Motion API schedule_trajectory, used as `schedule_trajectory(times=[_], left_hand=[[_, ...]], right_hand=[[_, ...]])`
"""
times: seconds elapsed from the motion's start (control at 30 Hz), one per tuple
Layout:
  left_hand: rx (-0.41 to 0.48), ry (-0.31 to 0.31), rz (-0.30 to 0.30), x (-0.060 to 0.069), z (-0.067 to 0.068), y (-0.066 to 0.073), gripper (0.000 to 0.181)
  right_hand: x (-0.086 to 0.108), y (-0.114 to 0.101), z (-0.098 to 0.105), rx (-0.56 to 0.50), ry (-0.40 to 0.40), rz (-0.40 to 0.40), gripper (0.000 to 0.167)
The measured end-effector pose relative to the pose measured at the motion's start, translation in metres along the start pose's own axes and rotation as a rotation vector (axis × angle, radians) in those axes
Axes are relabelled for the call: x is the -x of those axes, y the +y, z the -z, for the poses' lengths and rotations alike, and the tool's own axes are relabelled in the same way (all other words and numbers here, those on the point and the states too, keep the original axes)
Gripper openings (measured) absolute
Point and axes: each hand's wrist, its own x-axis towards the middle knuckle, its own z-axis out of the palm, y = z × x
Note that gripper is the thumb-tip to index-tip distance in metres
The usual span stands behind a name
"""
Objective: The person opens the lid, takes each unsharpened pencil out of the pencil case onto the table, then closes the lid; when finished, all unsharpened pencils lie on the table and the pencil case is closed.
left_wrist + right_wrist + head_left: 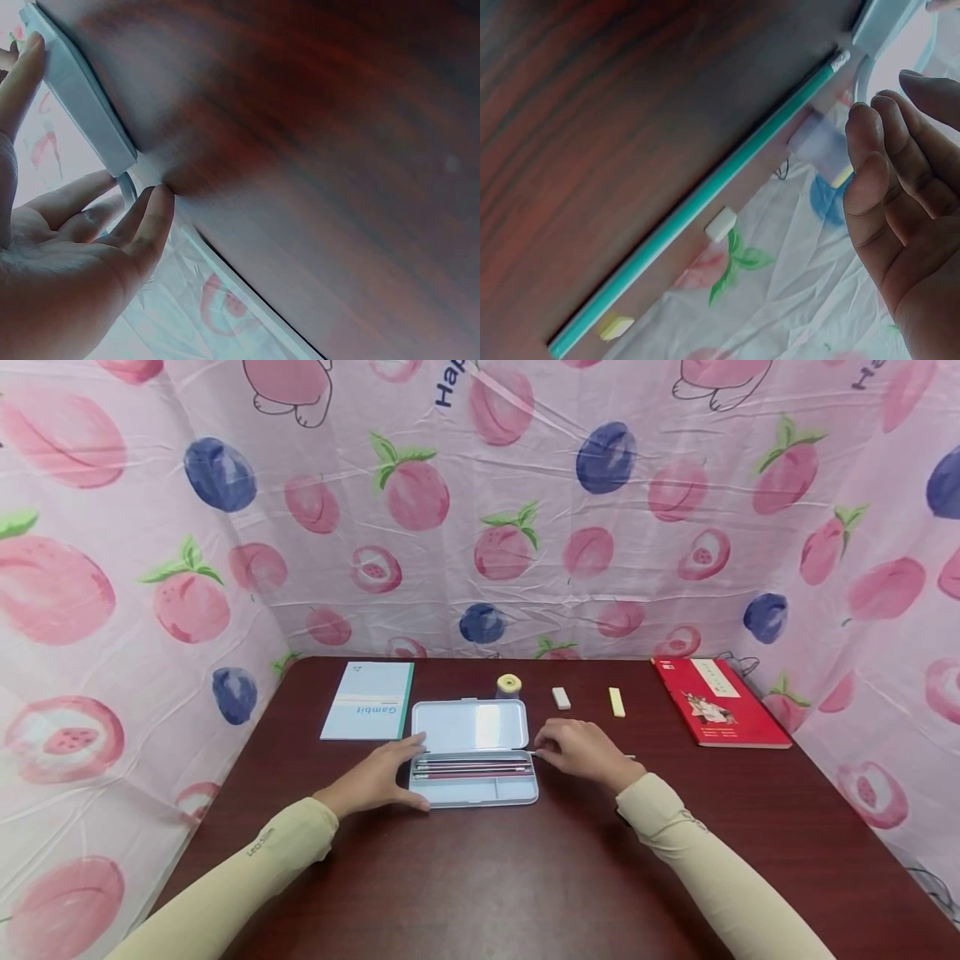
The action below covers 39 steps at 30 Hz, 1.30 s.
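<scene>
An open pencil case (476,792) with several pencils in its back compartment lies mid-table, its lid (450,727) tipped back. My left hand (375,781) rests at the case's left side, fingers spread and thumb at the front corner; the left wrist view shows this hand (82,255) against the case's edge (90,112). To the right of the case is my right hand (581,750), fingers bent loosely. In the right wrist view a green pencil (697,202) lies on the table beside this hand (922,217), not in its fingers; in the head view the hand mostly covers it.
A white-and-green notebook (367,702) lies at the back left. Behind the case stands a yellow-topped round container (508,685). A white eraser (561,698) and a yellow block (617,702) lie to its right, and a red book (723,706) at the far right.
</scene>
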Motion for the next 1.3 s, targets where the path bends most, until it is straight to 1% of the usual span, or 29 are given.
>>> schedule_trajectory(times=[0.27,0.77,1.13,1.3], left_hand=[[0.0,0.0,0.0,-0.001,-0.001,-0.001,0.104],[0.008,-0.001,0.004,0.0,0.0,0.0,0.103],[0.009,0.0,0.016,-0.001,-0.002,0.0,0.103],[0.008,0.0,0.019,0.0,-0.001,0.0,0.104]], right_hand=[[-0.006,-0.008,-0.007,-0.001,-0.046,0.002,0.006],[-0.012,-0.016,-0.009,0.011,-0.057,0.028,0.008],[-0.016,-0.021,-0.01,-0.001,-0.091,0.032,0.016],[-0.016,-0.022,-0.011,0.006,-0.122,0.039,0.014]])
